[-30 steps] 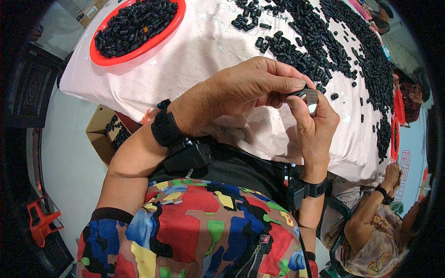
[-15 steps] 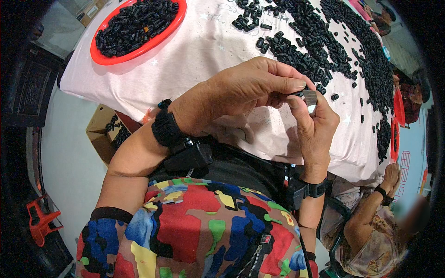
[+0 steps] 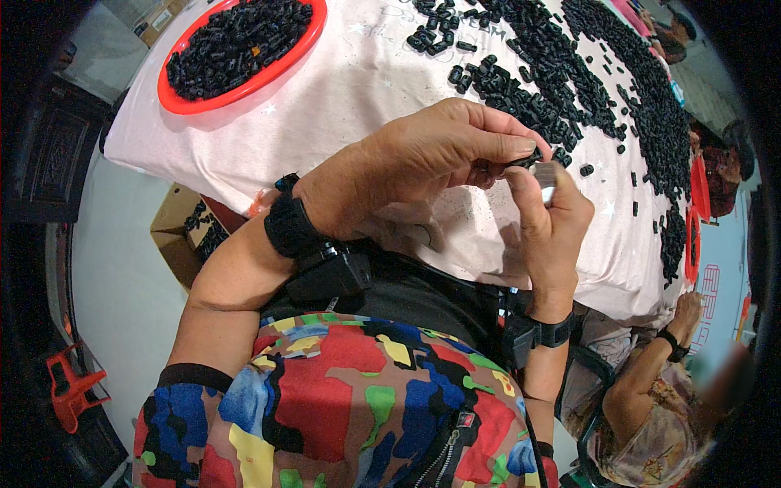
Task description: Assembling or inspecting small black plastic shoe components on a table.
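Note:
Above the near part of the cloth-covered table, my two hands meet. My left hand [image 3: 443, 146] pinches a small black plastic piece [image 3: 529, 159] between thumb and forefinger; most of it is hidden by the fingers. Close against it, my right hand [image 3: 557, 215] is closed on a short, flat metal blade [image 3: 545, 172], with the thumb raised toward the black piece. Whether blade and piece touch, I cannot tell. Beyond my hands lies a wide spread of similar loose black pieces [image 3: 561, 114].
A red basin [image 3: 175, 103] full of black pieces stands at the far left on the pale pink cloth [image 3: 342, 106]. An open cardboard box [image 3: 169, 236] sits below the table's left edge, near a red stool [image 3: 73, 386]. At right, another person's hand [image 3: 687, 313] is by the table edge.
The blade in my right hand has shifted slightly down and is a little blurred, uncovering more of the black piece. My left hand has barely moved.

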The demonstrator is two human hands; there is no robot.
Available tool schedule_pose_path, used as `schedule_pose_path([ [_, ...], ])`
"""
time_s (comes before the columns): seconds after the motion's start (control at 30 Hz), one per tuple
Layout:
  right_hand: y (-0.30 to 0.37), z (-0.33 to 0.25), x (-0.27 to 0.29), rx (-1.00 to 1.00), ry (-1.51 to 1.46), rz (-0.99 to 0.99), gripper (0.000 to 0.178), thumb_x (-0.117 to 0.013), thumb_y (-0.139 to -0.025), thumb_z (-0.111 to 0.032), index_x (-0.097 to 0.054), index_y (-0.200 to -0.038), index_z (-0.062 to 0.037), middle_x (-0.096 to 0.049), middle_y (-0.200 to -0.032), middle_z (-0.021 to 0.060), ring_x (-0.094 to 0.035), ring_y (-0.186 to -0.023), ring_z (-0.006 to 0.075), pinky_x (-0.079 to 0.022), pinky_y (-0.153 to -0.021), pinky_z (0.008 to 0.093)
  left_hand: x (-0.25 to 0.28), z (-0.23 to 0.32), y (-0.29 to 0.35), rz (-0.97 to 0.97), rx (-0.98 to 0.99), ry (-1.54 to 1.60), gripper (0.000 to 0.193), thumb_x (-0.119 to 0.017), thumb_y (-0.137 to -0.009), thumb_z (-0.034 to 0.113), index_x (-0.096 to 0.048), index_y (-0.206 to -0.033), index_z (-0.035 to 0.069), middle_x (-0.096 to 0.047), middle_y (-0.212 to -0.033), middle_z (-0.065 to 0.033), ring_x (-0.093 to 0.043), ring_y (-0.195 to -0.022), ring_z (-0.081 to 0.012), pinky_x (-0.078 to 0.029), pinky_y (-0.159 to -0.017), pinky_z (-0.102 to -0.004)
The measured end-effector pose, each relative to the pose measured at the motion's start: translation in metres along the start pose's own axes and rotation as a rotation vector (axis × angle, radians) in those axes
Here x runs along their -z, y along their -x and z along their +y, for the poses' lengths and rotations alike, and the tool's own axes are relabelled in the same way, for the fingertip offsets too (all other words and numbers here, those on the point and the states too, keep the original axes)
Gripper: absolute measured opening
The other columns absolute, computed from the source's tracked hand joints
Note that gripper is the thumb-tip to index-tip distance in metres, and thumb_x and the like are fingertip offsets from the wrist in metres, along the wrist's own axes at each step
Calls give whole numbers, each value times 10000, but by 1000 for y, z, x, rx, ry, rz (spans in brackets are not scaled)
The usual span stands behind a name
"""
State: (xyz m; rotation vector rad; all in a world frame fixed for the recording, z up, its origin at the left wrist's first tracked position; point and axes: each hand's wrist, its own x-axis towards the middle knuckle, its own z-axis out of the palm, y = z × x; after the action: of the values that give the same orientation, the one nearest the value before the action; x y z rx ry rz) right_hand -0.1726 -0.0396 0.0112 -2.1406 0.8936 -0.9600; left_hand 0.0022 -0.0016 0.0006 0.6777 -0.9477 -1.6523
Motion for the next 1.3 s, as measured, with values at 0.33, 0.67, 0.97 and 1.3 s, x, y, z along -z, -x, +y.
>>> schedule_pose_path([
  [0.33, -2, 2, 0, 70, -243, 29, 202, -631, -831, -76, -622, -1018, 1, -647, -901, 50, -555, -761, 79, -435, -686, 210, 4, 1, 1, 26, 117, 70, 312, -614, -883, 282, -579, -1095, 56, -586, -874, 39, -544, -742, -34, -435, -655, -178],
  [0.67, -2, -5, -6, -15, -230, 219, 138, -714, -806, -136, -632, -833, -28, -576, -690, -32, -474, -609, 26, -369, -539, 172, 1, 0, 0, 28, -35, 35, 340, -640, -865, 261, -586, -1123, 47, -613, -897, 28, -554, -767, -32, -442, -691, -171],
  [0.97, -2, 2, 0, -71, -181, 5, 241, -746, -785, -222, -601, -783, -29, -553, -650, -38, -440, -584, 31, -361, -508, 192, 3, -2, -2, 6, -23, 21, 289, -598, -892, 263, -601, -1111, 75, -627, -913, 31, -554, -800, -24, -420, -703, -170],
  [1.3, -2, 5, 0, -69, -142, -39, 290, -727, -797, -259, -648, -904, -2, -623, -666, 23, -519, -603, 53, -431, -543, 215, 2, -3, -1, -32, -14, -12, 297, -585, -901, 271, -602, -1111, 61, -611, -877, 49, -517, -750, -13, -401, -651, -167],
])
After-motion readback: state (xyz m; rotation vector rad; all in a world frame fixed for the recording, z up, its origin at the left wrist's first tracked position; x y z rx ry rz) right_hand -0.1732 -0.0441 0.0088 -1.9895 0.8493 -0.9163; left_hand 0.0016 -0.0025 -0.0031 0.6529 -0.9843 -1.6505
